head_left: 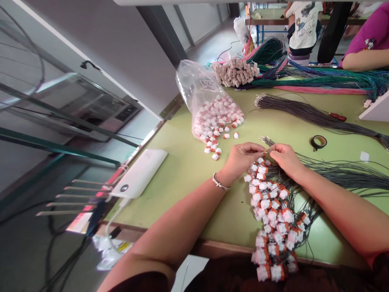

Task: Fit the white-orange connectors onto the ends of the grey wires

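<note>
My left hand [244, 158] is closed in a pinch; a bit of orange shows at its fingertips, matching the connectors around it, though most of the piece is hidden. Close beside it, my right hand [284, 157] pinches a thin dark wire whose metal tip points at the left fingertips. Below both hands hangs a cluster of white and orange connectors [273, 202] on dark wires, reaching over the table's front edge. A bundle of dark wires [343, 172] with bare metal tips lies behind and under my right hand.
Left of centre, an open plastic bag [194, 87] spills loose connectors [215, 156] onto the green table [182, 170]. A white power bank [139, 172] lies at the left edge. Black tape [318, 142], a grey wire bundle [304, 111] and coloured harnesses [322, 77] lie beyond. Two people sit farther back.
</note>
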Motion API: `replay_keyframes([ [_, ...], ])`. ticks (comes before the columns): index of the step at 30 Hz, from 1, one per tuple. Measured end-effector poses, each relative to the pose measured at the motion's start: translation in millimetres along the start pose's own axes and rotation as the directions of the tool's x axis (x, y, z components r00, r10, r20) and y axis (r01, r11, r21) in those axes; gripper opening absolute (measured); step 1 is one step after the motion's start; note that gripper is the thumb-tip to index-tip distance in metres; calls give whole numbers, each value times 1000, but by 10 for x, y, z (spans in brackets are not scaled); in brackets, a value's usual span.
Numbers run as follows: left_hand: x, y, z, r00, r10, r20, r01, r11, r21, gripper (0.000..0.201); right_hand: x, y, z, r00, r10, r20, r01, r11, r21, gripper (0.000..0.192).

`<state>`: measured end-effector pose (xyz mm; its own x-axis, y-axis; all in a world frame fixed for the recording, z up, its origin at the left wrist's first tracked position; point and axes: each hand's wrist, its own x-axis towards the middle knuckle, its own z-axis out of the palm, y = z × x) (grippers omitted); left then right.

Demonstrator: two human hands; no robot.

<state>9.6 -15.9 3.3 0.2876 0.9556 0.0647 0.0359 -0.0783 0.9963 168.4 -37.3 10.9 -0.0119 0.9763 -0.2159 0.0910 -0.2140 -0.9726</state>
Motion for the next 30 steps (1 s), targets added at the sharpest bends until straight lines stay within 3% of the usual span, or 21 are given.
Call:
replay_keyframes([
  [8,4,20,23,985,159,63,-169,961,217,5,13,47,2,999,-37,5,37,998,-58,3],
  [15,-2,30,21,995,81,60,-93,967,235,5,19,114,9,998,-60,31,61,996,-58,6],
  [18,-13,54,-9,997,26,66,-39,978,206,6,11,54,-48,992,-123,2,122,980,-156,7],
  [20,-16,69,-32,993,7,114,-32,974,224,8,36,-10,-132,964,-262,-38,232,904,-359,12],
  [22,-16,81,-46,983,26,180,-72,965,253,10,92,-61,-231,888,-457,-54,329,713,-619,15],
  [24,-16,89,-49,964,75,254,-140,959,247,12,165,-71,-305,852,-520,-58,280,547,-789,15],
  [27,-27,102,-38,931,120,344,-198,959,201,15,254,-1,-306,916,-397,-61,117,408,-905,23],
  [30,-59,126,-21,900,125,417,-215,961,175,15,275,93,-203,953,-303,-4,99,322,-942,20],
])
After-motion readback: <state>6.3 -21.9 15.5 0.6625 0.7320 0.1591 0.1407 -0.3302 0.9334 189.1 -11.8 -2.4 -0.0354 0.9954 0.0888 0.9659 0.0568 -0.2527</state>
